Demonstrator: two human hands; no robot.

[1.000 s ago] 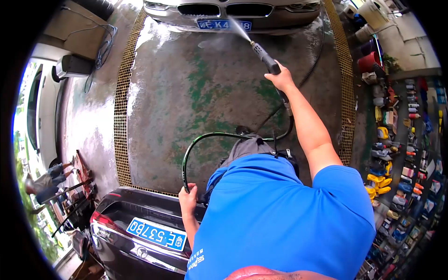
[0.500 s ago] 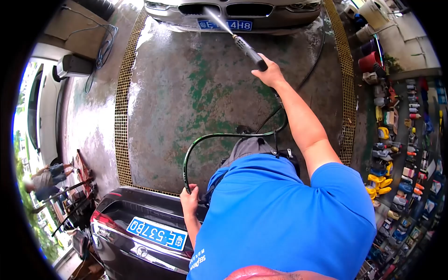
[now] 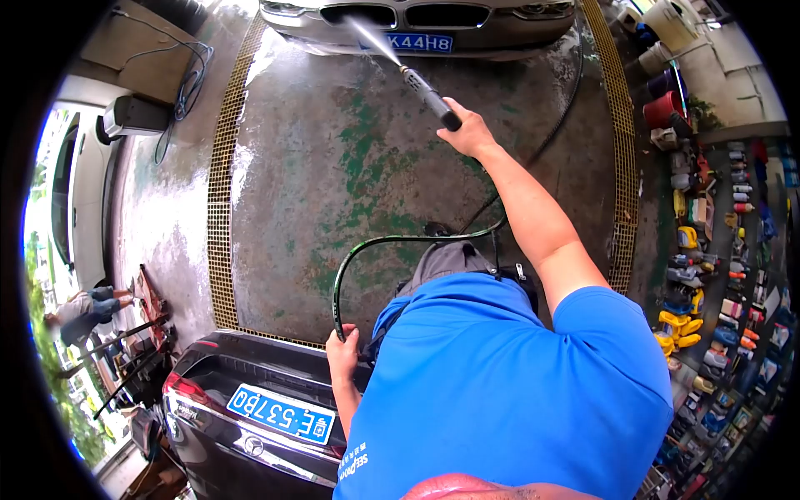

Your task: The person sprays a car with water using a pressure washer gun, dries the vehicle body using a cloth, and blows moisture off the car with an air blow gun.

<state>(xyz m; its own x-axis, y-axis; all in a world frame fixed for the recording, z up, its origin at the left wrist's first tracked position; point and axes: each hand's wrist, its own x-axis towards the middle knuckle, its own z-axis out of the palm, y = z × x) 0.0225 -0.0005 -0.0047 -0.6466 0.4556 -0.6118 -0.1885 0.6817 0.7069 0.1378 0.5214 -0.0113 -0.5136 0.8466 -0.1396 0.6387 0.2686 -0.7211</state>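
My right hand [image 3: 468, 130] is wrapped round the grip of a pressure washer gun [image 3: 428, 96], arm stretched forward. A white jet of water [image 3: 375, 39] leaves its nozzle toward the grille of a car [image 3: 350, 37] at the top of the view. Down by my left side, my left hand [image 3: 342, 348] is closed on a black hose [image 3: 392, 239], which loops across in front of my waist toward the gun side. The trigger is hidden in my right hand.
Behind me on the left stands a dark car [image 3: 225, 417]. Yellow floor gratings [image 3: 221, 208] run along both sides of the wet floor. Shelves of bottles [image 3: 725, 317] line the right, near a red bucket [image 3: 661, 110]. Another person [image 3: 87, 315] is at the far left.
My right hand and the gun have shifted a little left and down. The water jet has moved left across the grille, showing more of the number plate. My left hand barely moved.
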